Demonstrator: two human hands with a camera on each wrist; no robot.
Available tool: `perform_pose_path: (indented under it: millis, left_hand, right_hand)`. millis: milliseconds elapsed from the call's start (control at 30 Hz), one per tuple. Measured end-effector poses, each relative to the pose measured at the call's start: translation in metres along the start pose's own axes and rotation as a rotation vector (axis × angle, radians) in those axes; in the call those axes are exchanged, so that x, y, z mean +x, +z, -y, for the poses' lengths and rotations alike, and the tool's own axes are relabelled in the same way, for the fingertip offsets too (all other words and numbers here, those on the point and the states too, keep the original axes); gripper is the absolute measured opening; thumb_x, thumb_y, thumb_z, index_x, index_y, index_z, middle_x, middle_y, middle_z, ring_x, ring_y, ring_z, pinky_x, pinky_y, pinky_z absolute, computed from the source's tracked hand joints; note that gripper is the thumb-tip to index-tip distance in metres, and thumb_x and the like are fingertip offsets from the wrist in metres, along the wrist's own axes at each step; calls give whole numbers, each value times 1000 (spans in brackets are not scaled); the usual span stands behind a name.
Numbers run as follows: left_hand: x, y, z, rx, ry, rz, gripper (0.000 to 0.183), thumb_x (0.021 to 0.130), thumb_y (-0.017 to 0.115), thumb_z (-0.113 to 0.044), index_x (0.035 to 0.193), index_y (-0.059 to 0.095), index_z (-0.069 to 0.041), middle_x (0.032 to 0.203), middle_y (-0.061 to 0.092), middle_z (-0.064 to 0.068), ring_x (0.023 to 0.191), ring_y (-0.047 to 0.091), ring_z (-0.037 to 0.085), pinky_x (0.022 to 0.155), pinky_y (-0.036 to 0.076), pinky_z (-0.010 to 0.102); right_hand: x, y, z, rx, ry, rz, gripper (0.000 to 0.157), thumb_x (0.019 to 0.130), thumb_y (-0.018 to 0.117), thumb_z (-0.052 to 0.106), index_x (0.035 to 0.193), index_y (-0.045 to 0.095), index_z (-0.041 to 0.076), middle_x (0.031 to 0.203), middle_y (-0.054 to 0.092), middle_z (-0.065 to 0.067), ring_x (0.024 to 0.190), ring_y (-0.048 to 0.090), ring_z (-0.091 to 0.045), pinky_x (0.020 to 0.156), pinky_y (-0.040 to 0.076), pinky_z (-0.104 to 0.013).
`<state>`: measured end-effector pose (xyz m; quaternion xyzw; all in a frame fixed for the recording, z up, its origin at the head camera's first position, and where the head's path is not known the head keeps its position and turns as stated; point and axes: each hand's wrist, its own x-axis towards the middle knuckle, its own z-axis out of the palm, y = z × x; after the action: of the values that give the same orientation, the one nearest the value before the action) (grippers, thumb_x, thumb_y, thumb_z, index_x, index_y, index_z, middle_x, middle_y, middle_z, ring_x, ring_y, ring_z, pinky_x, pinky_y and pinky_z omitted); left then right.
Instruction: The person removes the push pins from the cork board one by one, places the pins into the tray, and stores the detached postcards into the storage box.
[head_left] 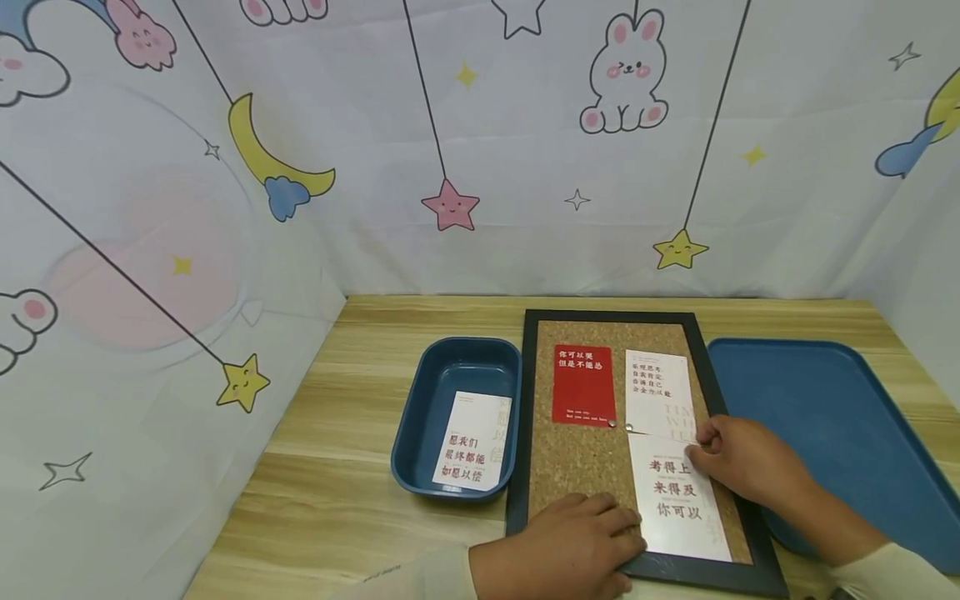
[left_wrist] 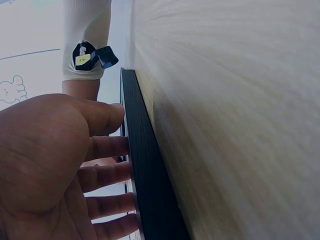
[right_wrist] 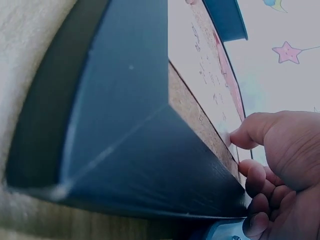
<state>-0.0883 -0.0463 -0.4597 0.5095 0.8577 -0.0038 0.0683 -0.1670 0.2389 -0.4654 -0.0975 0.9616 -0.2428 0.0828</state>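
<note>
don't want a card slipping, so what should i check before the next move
1. Corkboard steadied: ok, left hand rests on its near edge.
2. Lower white card placed: ok, lies just below the upper white card.
3. Right hand at the lower white card's upper right corner: ok.
4. Pin at that corner: cannot tell, covered.
5. Fourth card on the corkboard: not ok, it's in the blue bin.

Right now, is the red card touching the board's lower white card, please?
Apart: the head view shows bare cork between the red card and the lower white card.

Board (head_left: 577, 463) of rough cork
</note>
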Motion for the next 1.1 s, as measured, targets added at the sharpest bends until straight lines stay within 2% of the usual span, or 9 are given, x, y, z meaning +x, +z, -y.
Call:
perform_pose_path:
  millis: [133, 400, 533, 633, 767, 1100]
  left_hand:
    - [0, 0, 0, -7, 1, 5, 48, 102, 56, -52, 146, 55, -33, 148, 48, -15, 134, 41, 6, 106, 40, 28]
    - [0, 0, 0, -21, -1, 25, 49, 102, 56, -52, 148, 53, -33, 149, 46, -16, 134, 40, 5, 108, 39, 28]
    - [0, -1, 1, -33, 1, 36, 49, 103, 55, -51, 148, 53, -33, 149, 46, -16, 134, 40, 5, 109, 38, 28]
    - [0, -2, 1, -39, -1, 44, 49, 103, 55, -51, 149, 52, -33, 150, 45, -16, 134, 39, 5, 109, 38, 28]
    - [0, -3, 1, -31, -1, 40, 49, 103, 55, -51, 148, 52, -33, 149, 46, -16, 134, 39, 5, 109, 39, 28]
    - [0, -2, 0, -27, 1, 28, 49, 103, 55, -51, 148, 53, -33, 149, 46, -16, 134, 40, 5, 108, 39, 28]
  right_hand:
    - [1, 0, 1, -1, 13, -13, 36, 91, 76, 26, 109, 65, -3, 82, 58, 0, 67, 51, -16, 59, 42, -34]
    - [-2, 3, 0, 13, -33, -46, 33, 91, 76, 23, 110, 64, -2, 79, 52, 1, 65, 46, -16, 58, 37, -33]
    - [-3, 4, 0, 27, -30, -57, 40, 90, 76, 22, 116, 60, -4, 80, 52, 0, 64, 46, -15, 55, 35, -32]
    - [-4, 4, 1, 30, -42, -66, 37, 90, 77, 20, 114, 61, -2, 79, 52, 0, 63, 46, -15, 54, 36, -32]
    - [-3, 4, 1, 18, -71, -67, 25, 90, 78, 20, 105, 68, 3, 77, 53, 3, 65, 47, -14, 56, 38, -32]
    - [-2, 5, 0, 15, -55, -26, 25, 90, 74, 21, 104, 64, 3, 75, 52, 2, 60, 46, -14, 54, 37, -31]
